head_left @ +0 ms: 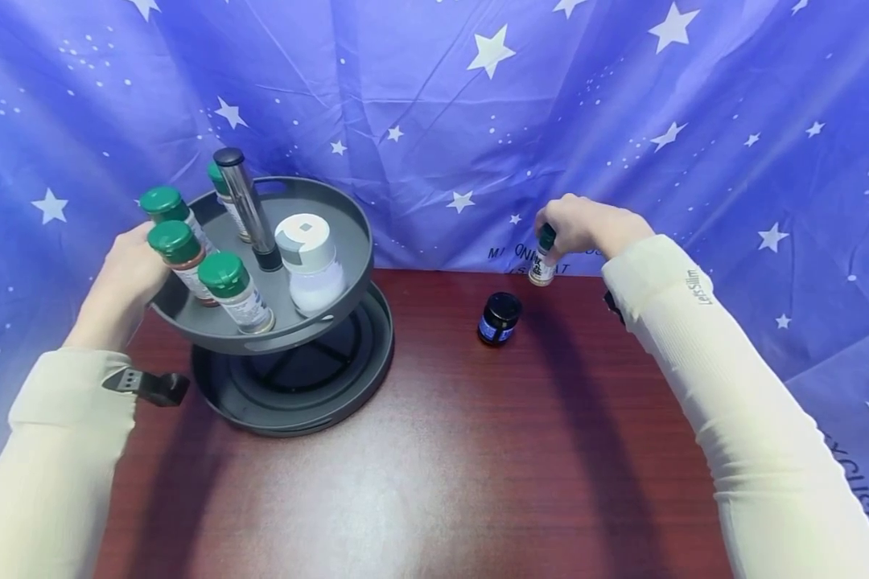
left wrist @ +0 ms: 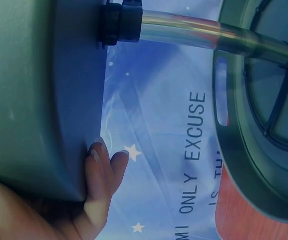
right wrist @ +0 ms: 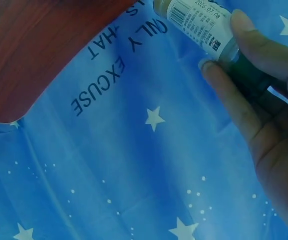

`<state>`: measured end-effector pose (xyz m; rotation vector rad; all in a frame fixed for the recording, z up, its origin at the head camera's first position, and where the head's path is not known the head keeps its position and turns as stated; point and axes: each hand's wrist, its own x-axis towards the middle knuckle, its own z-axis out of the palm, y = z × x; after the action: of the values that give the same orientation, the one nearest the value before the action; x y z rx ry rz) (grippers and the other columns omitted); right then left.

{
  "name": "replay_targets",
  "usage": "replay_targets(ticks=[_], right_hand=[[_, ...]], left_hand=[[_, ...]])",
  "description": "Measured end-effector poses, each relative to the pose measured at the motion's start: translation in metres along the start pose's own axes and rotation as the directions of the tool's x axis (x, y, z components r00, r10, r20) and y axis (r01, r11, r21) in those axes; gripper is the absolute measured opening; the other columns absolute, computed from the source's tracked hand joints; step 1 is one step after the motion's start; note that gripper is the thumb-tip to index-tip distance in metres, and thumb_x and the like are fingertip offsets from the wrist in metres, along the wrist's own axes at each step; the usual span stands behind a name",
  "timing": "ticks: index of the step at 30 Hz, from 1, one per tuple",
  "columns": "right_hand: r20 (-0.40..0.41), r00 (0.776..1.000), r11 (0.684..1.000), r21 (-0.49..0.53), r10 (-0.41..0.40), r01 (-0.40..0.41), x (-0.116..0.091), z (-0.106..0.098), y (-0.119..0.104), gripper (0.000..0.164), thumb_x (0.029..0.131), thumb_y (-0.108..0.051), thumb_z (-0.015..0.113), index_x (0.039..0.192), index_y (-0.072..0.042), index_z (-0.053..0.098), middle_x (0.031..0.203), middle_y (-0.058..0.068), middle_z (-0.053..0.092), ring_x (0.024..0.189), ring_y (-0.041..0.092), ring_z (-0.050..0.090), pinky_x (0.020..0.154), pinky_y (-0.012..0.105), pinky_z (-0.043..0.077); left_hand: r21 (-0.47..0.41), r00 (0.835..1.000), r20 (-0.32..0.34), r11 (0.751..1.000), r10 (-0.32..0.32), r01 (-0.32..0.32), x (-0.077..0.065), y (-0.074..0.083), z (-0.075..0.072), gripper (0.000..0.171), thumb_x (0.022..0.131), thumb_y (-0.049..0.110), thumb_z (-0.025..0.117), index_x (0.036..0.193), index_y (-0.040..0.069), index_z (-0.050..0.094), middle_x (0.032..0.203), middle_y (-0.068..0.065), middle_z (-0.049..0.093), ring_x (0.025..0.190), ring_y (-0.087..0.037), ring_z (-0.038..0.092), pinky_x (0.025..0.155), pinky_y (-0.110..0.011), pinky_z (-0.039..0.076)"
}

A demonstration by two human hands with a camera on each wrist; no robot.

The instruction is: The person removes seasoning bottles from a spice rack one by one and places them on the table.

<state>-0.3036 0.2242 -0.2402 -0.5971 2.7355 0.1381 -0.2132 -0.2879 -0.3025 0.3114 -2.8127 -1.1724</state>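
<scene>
"Starry blue cloth (head_left: 420, 72) is hanging beyond the red-brown table (head_left: 434, 498). What are your fingers doing?"

"My right hand (head_left: 575, 223) is pinching a small bottle (head_left: 541, 271) by its dark green cap, near the table's far edge; whether its base is touching wood, I can't tell. My left hand (head_left: 126, 269) is gripping the upper tray (head_left: 343, 221) at its left rim, fingers (left wrist: 98, 172) bending underneath."

"What are you worrying about?"

"Mostly the cap is taking my pinch, so a slip could be sending the bottle over the far edge. Uneven lifting on the left could be toppling those green-capped shakers (head_left: 240, 301)."

"Anything blocking you?"

"A dark jar (head_left: 500, 322) is standing between bottle and trays, slightly nearer me. Up top, a metal post (head_left: 249, 205) and a white-lidded jar (head_left: 310, 265) are taking up room."
</scene>
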Motion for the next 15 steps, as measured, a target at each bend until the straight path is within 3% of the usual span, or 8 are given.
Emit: replay_targets(ticks=[7,15], right_hand=[[-0.015,1.0,1.0,-0.005,0.004,-0.004,0.002,0.015,0.004,0.042,0.079,-0.013,0.08,0.114,0.003,0.064,0.102,0.02,0.067,0.088,0.03,0.062,0.076,0.045,0.053],[-0.011,0.999,0.994,0.103,0.037,-0.036,0.007,0.041,0.011,0.036,0.077,-0.007,0.081,0.108,0.004,0.066,0.094,0.018,0.07,0.084,0.027,0.066,0.079,0.045,0.056]], left_hand=[[-0.025,1.0,-0.02,1.0,0.0,0.0,-0.001,-0.001,0.001,0.061,0.099,0.051,0.038,0.13,-0.001,0.045,0.147,-0.028,0.042,0.131,-0.044,0.039,0.103,-0.06,0.035],[-0.031,1.0,-0.011,1.0,-0.007,0.007,-0.002,0.0,0.002,0.06,0.099,0.049,0.037,0.132,-0.001,0.044,0.149,-0.027,0.041,0.134,-0.045,0.038,0.106,-0.062,0.034]])
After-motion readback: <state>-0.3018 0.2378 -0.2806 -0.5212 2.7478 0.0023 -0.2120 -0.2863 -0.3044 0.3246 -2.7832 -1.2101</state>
